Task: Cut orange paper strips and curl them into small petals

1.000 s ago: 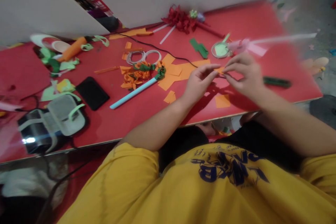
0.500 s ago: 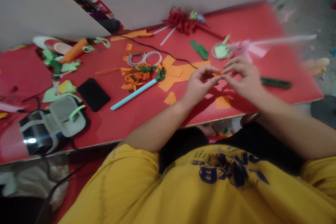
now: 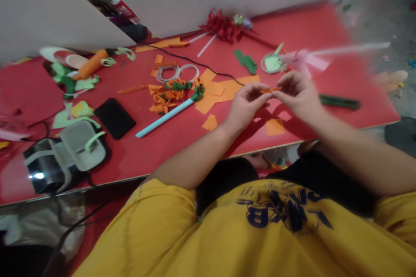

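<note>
One small orange paper strip (image 3: 267,91), pinched just above a very busy table

So the orange paper strip is up between the fingertips, over the front half of the red table (image 3: 139,156), right of its middle. Left hand (image 3: 244,103) has it between thumb and fingers, and the right hand (image 3: 300,96) looks pinched on its other end, thumbs nearly touching. Fingers hide part of it, so can't tell its exact shape.

Right below, near the front edge, lies an orange paper square (image 3: 275,127), with a few smaller orange scraps (image 3: 209,122) left of the left hand. Behind those is a spread of orange paper sheets (image 3: 212,91), then a bunch of orange paper flowers (image 3: 166,97) right beside a light blue stick (image 3: 165,117) with a green top. Two pale rings (image 3: 189,65) sit just behind the flowers.

Toward the right edge: a long dark green thing (image 3: 341,102) beside the right hand, too blurry to name, and some pink paper (image 3: 316,61) farther back. Red paper flowers (image 3: 222,28) are up against the back edge. Over on the left half, a flat black phone-like thing (image 3: 115,118) lies near an open grey case (image 3: 82,145) by the front edge.
</note>
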Demonstrator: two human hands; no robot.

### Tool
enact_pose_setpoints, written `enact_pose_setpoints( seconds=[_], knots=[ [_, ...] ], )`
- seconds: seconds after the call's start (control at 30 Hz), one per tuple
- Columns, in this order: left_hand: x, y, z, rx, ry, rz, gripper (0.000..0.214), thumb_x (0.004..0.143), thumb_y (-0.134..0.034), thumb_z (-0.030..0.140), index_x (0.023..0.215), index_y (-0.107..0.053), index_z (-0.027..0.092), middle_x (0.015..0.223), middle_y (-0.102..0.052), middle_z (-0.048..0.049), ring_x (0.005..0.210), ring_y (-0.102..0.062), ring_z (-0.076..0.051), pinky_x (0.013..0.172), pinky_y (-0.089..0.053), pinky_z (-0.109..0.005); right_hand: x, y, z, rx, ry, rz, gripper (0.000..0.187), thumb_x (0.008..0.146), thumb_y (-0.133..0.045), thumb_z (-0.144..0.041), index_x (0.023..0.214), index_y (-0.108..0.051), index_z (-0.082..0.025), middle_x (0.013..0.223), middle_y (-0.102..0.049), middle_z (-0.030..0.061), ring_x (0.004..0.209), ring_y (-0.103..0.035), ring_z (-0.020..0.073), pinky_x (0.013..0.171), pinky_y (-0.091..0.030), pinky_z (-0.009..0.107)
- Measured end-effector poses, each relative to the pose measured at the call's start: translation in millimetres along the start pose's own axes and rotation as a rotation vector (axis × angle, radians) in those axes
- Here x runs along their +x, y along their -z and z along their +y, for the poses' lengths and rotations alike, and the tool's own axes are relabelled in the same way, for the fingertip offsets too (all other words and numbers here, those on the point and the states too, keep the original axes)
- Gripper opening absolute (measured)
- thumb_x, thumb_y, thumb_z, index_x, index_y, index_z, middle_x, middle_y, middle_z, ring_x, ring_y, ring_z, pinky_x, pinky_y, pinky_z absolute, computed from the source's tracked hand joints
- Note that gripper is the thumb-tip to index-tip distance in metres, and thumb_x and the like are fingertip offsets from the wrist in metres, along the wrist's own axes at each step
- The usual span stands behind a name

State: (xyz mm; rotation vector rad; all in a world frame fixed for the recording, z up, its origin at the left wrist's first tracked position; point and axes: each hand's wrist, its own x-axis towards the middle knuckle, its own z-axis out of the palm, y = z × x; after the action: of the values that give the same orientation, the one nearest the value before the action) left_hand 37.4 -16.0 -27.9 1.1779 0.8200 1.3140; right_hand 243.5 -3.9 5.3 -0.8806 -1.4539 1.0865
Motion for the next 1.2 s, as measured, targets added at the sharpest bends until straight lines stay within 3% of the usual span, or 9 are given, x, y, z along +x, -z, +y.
enact_pose_setpoints(
  seconds=[0.43,0.7,0.97,1.2],
  knots=[
    [-2.0,-4.4,11.3,-0.113,0.180,0.030,0.057,0.076,-0.115,0.062,0.115,-0.092,0.028,0.113,-0.093,-0.0032,0.104,-0.088,-0.019,0.085,-0.073,-0.028,0.5,-1.3,-0.9,0.050,-0.070,0.020,0.046,0.078,-0.110,-0.041,0.099,-0.072,-0.028,0.094,-0.076,-0.0017,0.086,-0.074,0.0184,0.079,-0.066,0.034],
    [-2.8,-6.3,12.2,-0.103,0.185,0.057,0.056,0.074,-0.116,0.061,0.112,-0.093,0.026,0.111,-0.093,-0.0037,0.102,-0.087,-0.019,0.087,-0.074,-0.029,0.5,0.3,-0.1,0.032,-0.105,0.033,0.049,0.075,-0.112,-0.048,0.097,-0.073,-0.029,0.088,-0.075,-0.0027,0.079,-0.071,0.0178,0.073,-0.064,0.034],
    [-2.0,-8.0,14.4,-0.131,0.166,0.063,0.055,0.070,-0.119,0.057,0.106,-0.092,0.025,0.103,-0.090,-0.0017,0.093,-0.084,-0.015,0.079,-0.071,-0.023,-1.2,-1.3,0.8,0.027,-0.071,0.023,0.041,0.081,-0.109,-0.049,0.099,-0.079,-0.028,0.093,-0.084,0.0009,0.087,-0.082,0.0229,0.082,-0.070,0.040],
    [-0.1,-3.7,7.8,-0.036,0.113,0.046,0.056,0.075,-0.115,0.060,0.107,-0.086,0.024,0.104,-0.089,-0.0028,0.094,-0.085,-0.017,0.079,-0.071,-0.027,-2.1,-0.9,0.5,0.024,-0.094,0.047,0.041,0.078,-0.110,-0.048,0.098,-0.080,-0.029,0.091,-0.085,0.0011,0.086,-0.084,0.0244,0.079,-0.071,0.040]
  ],
)
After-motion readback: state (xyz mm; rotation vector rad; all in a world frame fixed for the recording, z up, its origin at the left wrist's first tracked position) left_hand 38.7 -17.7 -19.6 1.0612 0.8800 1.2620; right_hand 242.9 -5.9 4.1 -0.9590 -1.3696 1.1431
